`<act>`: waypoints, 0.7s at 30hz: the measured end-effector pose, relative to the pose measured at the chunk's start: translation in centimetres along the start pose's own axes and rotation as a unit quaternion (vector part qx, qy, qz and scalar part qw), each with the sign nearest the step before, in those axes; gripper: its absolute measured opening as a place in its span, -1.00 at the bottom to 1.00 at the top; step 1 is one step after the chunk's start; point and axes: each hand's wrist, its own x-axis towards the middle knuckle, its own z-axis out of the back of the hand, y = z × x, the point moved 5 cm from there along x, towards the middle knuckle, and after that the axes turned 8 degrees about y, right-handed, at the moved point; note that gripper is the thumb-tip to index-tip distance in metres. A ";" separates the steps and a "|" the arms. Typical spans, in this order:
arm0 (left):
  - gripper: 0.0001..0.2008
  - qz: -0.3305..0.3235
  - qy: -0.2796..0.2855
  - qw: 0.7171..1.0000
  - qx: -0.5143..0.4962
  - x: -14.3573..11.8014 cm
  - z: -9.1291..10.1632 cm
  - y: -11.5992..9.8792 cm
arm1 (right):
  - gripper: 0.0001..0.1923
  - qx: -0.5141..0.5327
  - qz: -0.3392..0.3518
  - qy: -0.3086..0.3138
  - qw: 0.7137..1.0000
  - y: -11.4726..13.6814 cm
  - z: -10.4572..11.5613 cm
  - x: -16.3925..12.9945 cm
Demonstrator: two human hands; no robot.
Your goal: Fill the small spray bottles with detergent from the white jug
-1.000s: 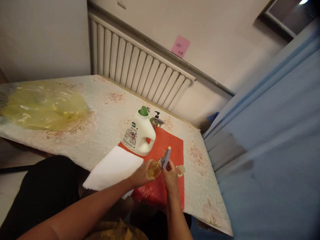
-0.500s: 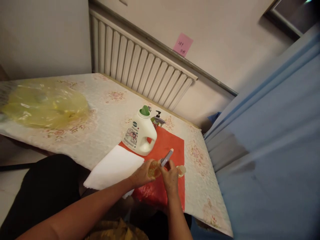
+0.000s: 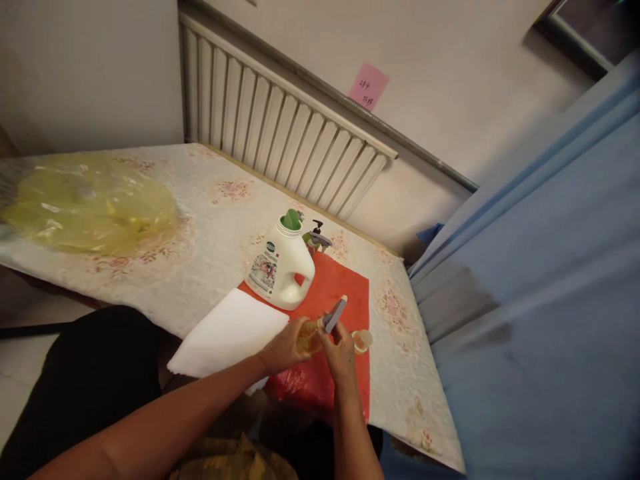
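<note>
Head view runs from a crumpled yellow plastic bag point(image 3: 90, 212) at the far left of the counter point(image 3: 210, 227), past a white sheet point(image 3: 227, 333) at the near edge, to a red mat point(image 3: 345, 283) that seems laid down to catch drips. On the mat stands a white detergent jug point(image 3: 281, 267) with a green cap, a pump bottle point(image 3: 316, 239) just behind it. The left hand point(image 3: 286, 347) wraps its fingers round a small clear bottle point(image 3: 306, 340) of yellowish liquid, apparently steadying it, while the right hand point(image 3: 341, 352) pinches a slim grey tool point(image 3: 335, 313) angled at the bottle's mouth. A small cap point(image 3: 362, 341) lies just right of the hands.
</note>
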 end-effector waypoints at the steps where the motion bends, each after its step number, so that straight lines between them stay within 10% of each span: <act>1: -0.27 0.003 0.003 1.000 0.004 0.0 0.0 0.1 | -0.65 0.006 0.004 0.012 1.000 0.0 0.1 0.0; 21: -0.20 0.000 0.007 1.000 0.025 0.0 0.0 0.4 | -0.75 -0.040 0.003 0.025 0.999 0.8 0.9 0.3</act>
